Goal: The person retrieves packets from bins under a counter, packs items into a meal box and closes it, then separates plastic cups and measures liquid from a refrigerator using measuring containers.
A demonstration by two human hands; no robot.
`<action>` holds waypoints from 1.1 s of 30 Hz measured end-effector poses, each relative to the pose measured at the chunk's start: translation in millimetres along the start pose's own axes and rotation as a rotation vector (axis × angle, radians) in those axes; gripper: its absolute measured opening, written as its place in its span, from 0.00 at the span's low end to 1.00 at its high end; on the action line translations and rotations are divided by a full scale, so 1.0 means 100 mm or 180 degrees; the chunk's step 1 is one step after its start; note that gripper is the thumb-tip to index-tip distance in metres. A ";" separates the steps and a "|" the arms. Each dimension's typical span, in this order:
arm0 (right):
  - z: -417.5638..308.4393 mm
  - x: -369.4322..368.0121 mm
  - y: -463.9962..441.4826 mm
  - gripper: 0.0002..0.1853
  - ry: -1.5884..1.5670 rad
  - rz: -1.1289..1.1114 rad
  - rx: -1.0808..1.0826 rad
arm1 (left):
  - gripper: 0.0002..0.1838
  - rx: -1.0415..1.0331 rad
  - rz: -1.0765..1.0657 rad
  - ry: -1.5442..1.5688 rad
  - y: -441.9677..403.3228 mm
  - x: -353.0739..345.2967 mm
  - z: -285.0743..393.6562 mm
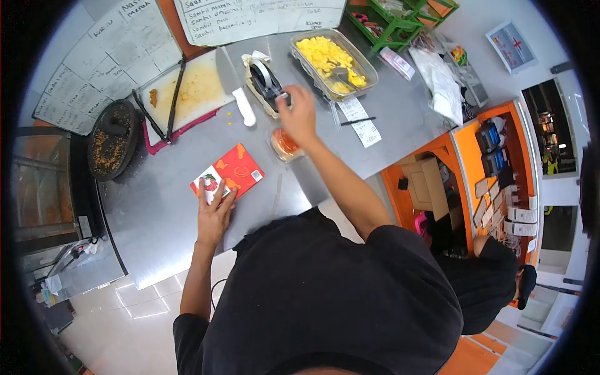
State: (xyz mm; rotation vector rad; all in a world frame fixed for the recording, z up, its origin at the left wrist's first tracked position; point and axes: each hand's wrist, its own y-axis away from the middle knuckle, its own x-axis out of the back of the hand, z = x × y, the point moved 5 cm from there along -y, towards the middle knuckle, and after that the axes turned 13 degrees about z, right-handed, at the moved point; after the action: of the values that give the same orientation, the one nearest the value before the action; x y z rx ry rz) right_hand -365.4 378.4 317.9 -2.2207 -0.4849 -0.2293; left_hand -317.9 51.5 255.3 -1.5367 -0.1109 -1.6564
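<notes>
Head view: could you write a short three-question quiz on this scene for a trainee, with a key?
1. Which of the person's hands lies on the red-and-white packet?
2. True or false: the black pen lies across the receipt.
3. What is the right hand at?
A) the dark mortar
B) the tape dispenser
C) the cutting board

Key: 1. The left hand. 2. True. 3. B.
</notes>
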 end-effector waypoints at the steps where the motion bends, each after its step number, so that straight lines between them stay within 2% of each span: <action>1: 0.23 -0.17 -0.11 0.14 0.0166 -0.0205 -0.0134 | 0.27 -0.0066 -0.0002 0.0028 -0.03 -0.02 0.02; 3: 0.44 -0.36 -0.33 0.16 0.0314 -0.0388 -0.0236 | 0.26 -0.0191 0.0029 0.0041 -0.10 -0.04 0.05; 5: 0.62 -0.60 -0.31 0.20 0.0268 -0.2052 -0.1360 | 0.26 -0.0223 0.0048 0.0063 -0.17 -0.06 0.05; 6: 0.69 -0.67 -0.34 0.20 0.0265 -0.2075 -0.1341 | 0.26 -0.0254 0.0052 0.0093 -0.19 -0.07 0.06; 8: 0.92 -0.86 -0.29 0.17 0.0190 -0.2249 -0.1920 | 0.26 -0.0198 0.0079 0.0132 -0.23 -0.08 0.06; 9: 0.90 -0.86 -0.30 0.17 0.0179 -0.2288 -0.1900 | 0.26 -0.0168 0.0045 0.0131 -0.24 -0.07 0.08; 11: 0.85 -0.79 -0.28 0.15 -0.0302 -0.2285 -0.2692 | 0.26 -0.0113 0.0017 0.0113 -0.25 -0.08 0.08; 12: 0.79 -0.76 -0.28 0.15 -0.0309 -0.2309 -0.2692 | 0.26 -0.0110 0.0022 0.0135 -0.24 -0.08 0.07; 14: 0.71 -0.69 -0.29 0.12 -0.1053 -0.1976 -0.3328 | 0.27 -0.0100 0.0043 0.0160 -0.27 -0.10 0.06; 15: 0.67 -0.65 -0.30 0.13 -0.1176 -0.2008 -0.3343 | 0.27 -0.0107 0.0029 0.0146 -0.26 -0.10 0.06; 16: 0.69 -0.60 -0.22 0.13 -0.1170 -0.2023 -0.3343 | 0.26 -0.0118 0.0014 0.0128 -0.26 -0.09 0.06; 18: 0.71 -0.45 -0.11 0.09 -0.1728 -0.1388 -0.3161 | 0.26 -0.0100 0.0007 0.0139 -0.25 -0.08 0.06; 22: 1.05 -0.41 0.16 0.05 -0.2398 -0.1313 -0.2843 | 0.27 -0.0109 0.0059 0.0139 -0.24 -0.11 0.05; 24: 1.12 -0.44 0.18 0.05 -0.1940 -0.1804 -0.2123 | 0.27 -0.0105 0.0061 0.0155 -0.24 -0.11 0.06; 28: 1.19 -0.50 0.13 0.04 -0.1922 -0.1726 -0.2026 | 0.27 -0.0115 0.0068 0.0107 -0.24 -0.11 0.05; 30: 1.10 -0.39 0.00 0.04 -0.0616 -0.1800 -0.0523 | 0.26 -0.0093 0.0074 0.0126 -0.24 -0.11 0.04; 32: 1.14 -0.35 0.06 0.04 -0.0539 -0.1892 -0.0465 | 0.26 -0.0074 0.0085 0.0136 -0.21 -0.08 0.04; 33: 1.08 -0.26 0.01 0.04 -0.0488 -0.1629 -0.0333 | 0.26 -0.0055 0.0063 0.0159 -0.20 -0.06 0.06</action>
State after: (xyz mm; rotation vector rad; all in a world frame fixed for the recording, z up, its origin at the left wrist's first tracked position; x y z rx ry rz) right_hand -388.5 454.0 239.8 -2.1880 -1.1480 -0.3580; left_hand -326.7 71.2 260.9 -1.5034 -0.0548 -1.6829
